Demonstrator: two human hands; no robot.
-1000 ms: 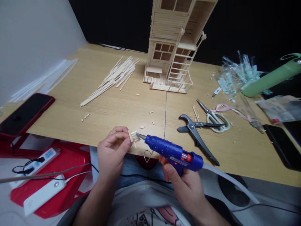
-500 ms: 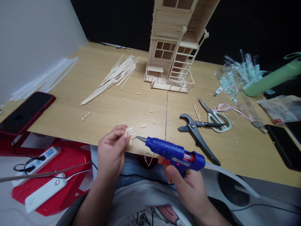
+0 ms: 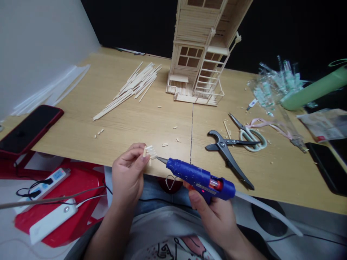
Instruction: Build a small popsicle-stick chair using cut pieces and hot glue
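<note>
The left hand (image 3: 128, 173) pinches a small stick piece (image 3: 151, 152), the right hand (image 3: 214, 213) grips the glue gun (image 3: 199, 177); sound practice wants the nozzle (image 3: 162, 160) steady, clear of fingertips (image 3: 141, 163).

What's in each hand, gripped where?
Left hand: small wooden piece, pinched at its left edge between thumb and fingers. Right hand: blue glue gun, by its handle.

Plastic glue gun (image 3: 189, 171), matt wooden sticks (image 3: 139, 82)
</note>
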